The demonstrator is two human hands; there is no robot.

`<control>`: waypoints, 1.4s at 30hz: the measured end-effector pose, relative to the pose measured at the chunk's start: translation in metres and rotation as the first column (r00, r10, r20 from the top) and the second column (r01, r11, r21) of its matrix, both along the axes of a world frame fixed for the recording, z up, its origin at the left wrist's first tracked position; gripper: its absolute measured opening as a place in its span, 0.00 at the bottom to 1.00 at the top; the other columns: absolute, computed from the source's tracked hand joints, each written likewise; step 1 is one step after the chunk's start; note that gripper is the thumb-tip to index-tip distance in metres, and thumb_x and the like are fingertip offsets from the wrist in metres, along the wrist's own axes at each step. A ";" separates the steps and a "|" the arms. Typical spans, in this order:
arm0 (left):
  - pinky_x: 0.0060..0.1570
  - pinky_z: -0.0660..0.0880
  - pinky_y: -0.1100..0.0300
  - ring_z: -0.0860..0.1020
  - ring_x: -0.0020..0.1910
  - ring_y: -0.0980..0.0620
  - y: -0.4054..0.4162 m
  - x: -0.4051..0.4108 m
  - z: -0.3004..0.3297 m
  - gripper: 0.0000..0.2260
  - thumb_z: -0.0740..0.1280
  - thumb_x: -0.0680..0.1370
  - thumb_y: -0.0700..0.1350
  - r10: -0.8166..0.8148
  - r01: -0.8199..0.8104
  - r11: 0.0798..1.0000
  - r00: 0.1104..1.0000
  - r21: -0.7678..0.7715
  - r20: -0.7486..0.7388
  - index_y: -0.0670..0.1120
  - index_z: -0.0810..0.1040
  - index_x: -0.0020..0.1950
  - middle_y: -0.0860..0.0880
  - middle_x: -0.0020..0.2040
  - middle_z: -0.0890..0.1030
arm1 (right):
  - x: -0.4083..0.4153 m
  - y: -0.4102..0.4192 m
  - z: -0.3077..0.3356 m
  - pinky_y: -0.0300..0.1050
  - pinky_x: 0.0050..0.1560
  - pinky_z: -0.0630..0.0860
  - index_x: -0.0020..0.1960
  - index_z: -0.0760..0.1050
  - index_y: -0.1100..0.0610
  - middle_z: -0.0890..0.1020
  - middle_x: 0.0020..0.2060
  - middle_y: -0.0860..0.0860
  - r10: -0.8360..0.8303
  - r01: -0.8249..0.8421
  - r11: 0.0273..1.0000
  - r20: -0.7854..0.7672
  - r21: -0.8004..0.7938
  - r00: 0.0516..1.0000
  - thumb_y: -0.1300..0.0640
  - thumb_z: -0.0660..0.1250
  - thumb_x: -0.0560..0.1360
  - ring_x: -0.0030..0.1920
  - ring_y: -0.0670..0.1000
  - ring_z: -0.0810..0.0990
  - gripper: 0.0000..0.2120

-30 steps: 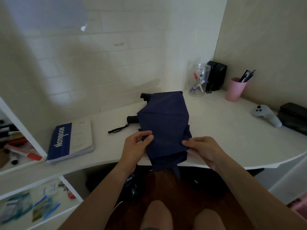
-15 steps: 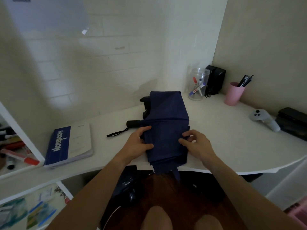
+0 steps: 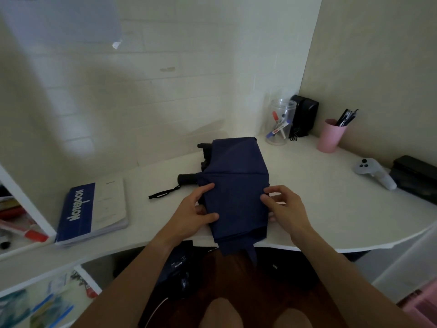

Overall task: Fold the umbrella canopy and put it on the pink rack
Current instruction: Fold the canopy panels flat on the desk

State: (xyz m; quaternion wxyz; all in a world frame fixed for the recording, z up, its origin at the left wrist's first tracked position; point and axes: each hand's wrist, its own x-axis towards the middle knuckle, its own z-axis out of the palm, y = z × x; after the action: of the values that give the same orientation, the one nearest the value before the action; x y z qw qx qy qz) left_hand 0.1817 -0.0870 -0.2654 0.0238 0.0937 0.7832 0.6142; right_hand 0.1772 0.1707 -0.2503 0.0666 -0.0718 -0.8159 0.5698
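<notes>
A navy blue umbrella canopy (image 3: pixel 236 183) lies flattened on the white desk (image 3: pixel 319 209), its lower flap hanging over the front edge. The black handle (image 3: pixel 188 178) and its wrist strap (image 3: pixel 163 192) stick out to the left. My left hand (image 3: pixel 194 215) pinches the canopy's left edge between thumb and fingers. My right hand (image 3: pixel 283 209) grips the right edge with curled fingers. A corner of the pink rack (image 3: pixel 423 306) shows at the bottom right, low beside the desk.
A blue notebook (image 3: pixel 92 211) lies left on the desk. At the back right stand a clear jar of markers (image 3: pixel 280 125), black speakers (image 3: pixel 303 118) and a pink pen cup (image 3: pixel 331 136). A grey controller (image 3: pixel 373 171) and black case (image 3: pixel 416 176) lie right. Shelves (image 3: pixel 23 223) stand on the left.
Both hands have slid up the canopy's sides and drawn the cloth narrower. The canopy has moved a little further onto the desk.
</notes>
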 end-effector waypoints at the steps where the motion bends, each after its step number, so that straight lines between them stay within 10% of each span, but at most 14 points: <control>1: 0.52 0.81 0.62 0.84 0.53 0.44 -0.001 0.000 0.000 0.35 0.75 0.73 0.32 -0.010 0.010 1.000 1.000 -0.018 -0.001 0.54 0.69 0.76 0.55 0.67 0.72 | 0.003 0.000 -0.001 0.49 0.44 0.83 0.53 0.79 0.47 0.82 0.46 0.52 0.043 -0.041 0.996 -0.017 0.080 0.999 0.52 0.75 0.73 0.43 0.54 0.84 0.10; 5: 0.55 0.81 0.50 0.83 0.48 0.39 -0.005 -0.001 -0.002 0.38 0.78 0.72 0.35 -0.024 0.013 0.979 0.998 -0.202 -0.052 0.53 0.66 0.77 0.50 0.69 0.74 | 0.012 0.004 -0.011 0.40 0.45 0.77 0.57 0.79 0.49 0.79 0.50 0.52 0.155 -0.155 0.909 0.030 0.387 0.987 0.57 0.79 0.68 0.41 0.52 0.83 0.19; 10: 0.63 0.66 0.67 0.73 0.63 0.52 0.000 0.000 0.004 0.44 0.79 0.71 0.46 -0.069 -0.021 0.850 0.986 -0.527 -0.152 0.50 0.59 0.80 0.50 0.72 0.68 | 0.011 -0.005 -0.004 0.48 0.61 0.75 0.67 0.75 0.49 0.74 0.67 0.51 0.420 -0.073 0.657 -0.284 0.750 0.862 0.52 0.69 0.73 0.64 0.54 0.73 0.21; 15: 0.69 0.65 0.64 0.69 0.66 0.51 -0.003 0.005 0.004 0.43 0.78 0.71 0.56 -0.114 -0.019 0.759 0.980 -0.651 -0.161 0.47 0.61 0.80 0.47 0.71 0.66 | 0.002 -0.003 -0.019 0.52 0.81 0.46 0.82 0.44 0.44 0.45 0.82 0.46 0.566 -0.359 0.235 0.173 0.903 0.806 0.34 0.44 0.80 0.81 0.51 0.41 0.33; 18: 0.60 0.75 0.52 0.70 0.58 0.49 -0.002 0.016 0.002 0.33 0.67 0.72 0.66 -0.114 -0.302 0.641 0.872 -0.706 -0.477 0.47 0.74 0.71 0.45 0.62 0.69 | 0.006 0.004 -0.029 0.48 0.80 0.37 0.80 0.38 0.43 0.38 0.81 0.44 0.582 -0.400 0.167 0.237 0.901 0.778 0.33 0.34 0.77 0.80 0.49 0.34 0.34; 21: 0.71 0.68 0.48 0.69 0.71 0.46 0.014 0.020 -0.001 0.20 0.58 0.84 0.56 -0.286 -0.330 0.633 0.741 -0.700 -0.608 0.49 0.74 0.73 0.45 0.72 0.71 | 0.009 0.002 -0.033 0.46 0.78 0.34 0.80 0.36 0.43 0.36 0.80 0.44 0.592 -0.428 0.186 0.246 0.885 0.767 0.33 0.30 0.75 0.79 0.48 0.32 0.35; 26: 0.80 0.51 0.49 0.48 0.82 0.53 0.011 0.020 -0.034 0.28 0.45 0.84 0.64 -0.405 -0.085 0.461 0.866 -0.884 -0.294 0.55 0.50 0.83 0.53 0.83 0.50 | 0.008 0.006 -0.025 0.47 0.81 0.42 0.81 0.43 0.42 0.43 0.81 0.43 0.637 -0.521 0.242 0.271 0.819 0.722 0.36 0.48 0.82 0.81 0.46 0.39 0.31; 29: 0.81 0.43 0.53 0.42 0.82 0.56 0.007 0.020 -0.038 0.29 0.44 0.83 0.66 -0.418 -0.080 0.430 0.865 -0.899 -0.277 0.58 0.44 0.82 0.55 0.83 0.44 | -0.008 0.006 -0.003 0.50 0.70 0.71 0.73 0.71 0.47 0.75 0.71 0.49 0.510 -0.334 0.707 -0.122 0.624 0.852 0.40 0.68 0.75 0.69 0.51 0.74 0.28; 32: 0.80 0.41 0.54 0.40 0.81 0.57 0.009 0.020 -0.035 0.29 0.44 0.83 0.67 -0.415 -0.084 0.421 0.868 -0.903 -0.274 0.59 0.42 0.82 0.56 0.83 0.41 | -0.052 0.004 0.036 0.46 0.53 0.78 0.61 0.79 0.52 0.82 0.55 0.48 -0.010 0.076 0.966 -0.259 0.247 0.966 0.45 0.73 0.73 0.48 0.46 0.81 0.20; 36: 0.80 0.40 0.55 0.39 0.81 0.58 0.010 0.023 -0.034 0.29 0.42 0.83 0.67 -0.400 -0.097 0.414 0.874 -0.905 -0.276 0.59 0.41 0.82 0.56 0.83 0.40 | -0.098 -0.001 0.070 0.38 0.41 0.73 0.56 0.82 0.59 0.85 0.51 0.50 0.142 -0.138 0.989 0.100 -0.047 0.985 0.49 0.77 0.70 0.45 0.45 0.81 0.19; 42: 0.79 0.41 0.55 0.39 0.81 0.58 0.011 0.021 -0.032 0.29 0.42 0.83 0.67 -0.402 -0.095 0.415 0.873 -0.905 -0.276 0.59 0.42 0.82 0.55 0.83 0.41 | -0.094 0.002 0.077 0.54 0.59 0.80 0.54 0.82 0.64 0.86 0.53 0.59 0.242 -0.244 0.950 -0.038 -0.196 0.970 0.62 0.78 0.69 0.56 0.58 0.84 0.14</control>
State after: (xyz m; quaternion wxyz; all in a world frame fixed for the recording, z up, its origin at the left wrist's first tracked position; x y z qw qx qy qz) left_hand 0.2026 -0.0756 -0.2978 -0.0554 0.2807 0.9566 0.0550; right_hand 0.0828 0.1729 -0.1730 -0.0062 0.0267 -0.7570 0.6528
